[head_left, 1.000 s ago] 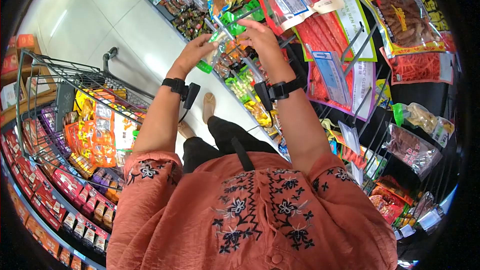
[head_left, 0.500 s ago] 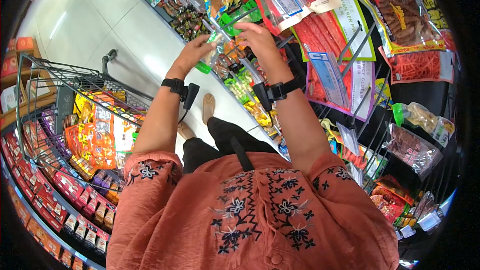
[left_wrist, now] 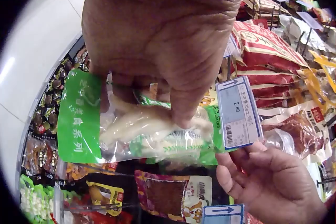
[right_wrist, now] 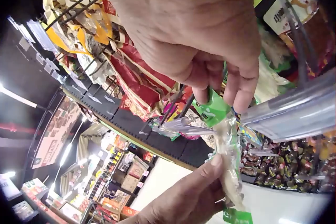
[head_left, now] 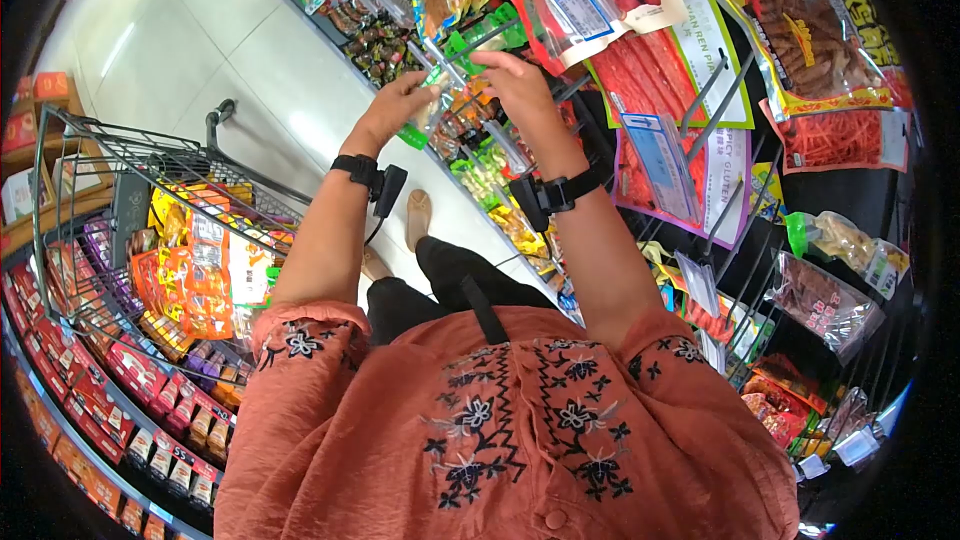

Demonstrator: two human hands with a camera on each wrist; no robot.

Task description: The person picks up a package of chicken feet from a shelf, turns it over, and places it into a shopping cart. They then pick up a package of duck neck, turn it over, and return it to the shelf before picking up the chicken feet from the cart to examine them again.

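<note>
My left hand pinches a clear snack packet with green ends, its pale contents showing through the plastic. In the left wrist view, the packet stretches sideways under the left hand's fingers. My right hand is at the packet's other end, by a hanging price tag. In the right wrist view, the fingers of this hand close around the packet's green end, while the left thumb presses the packet lower down. More packets with pale contents hang just behind.
A wire shopping cart loaded with bright snack bags stands at the left. Metal hooks with bagged snacks, including a yellow-edged bag and red strips, project at the right. Tiled floor runs between the shelves.
Both hands stay at the packet and have shifted only slightly. The price tags near the right hand have tilted a little.
</note>
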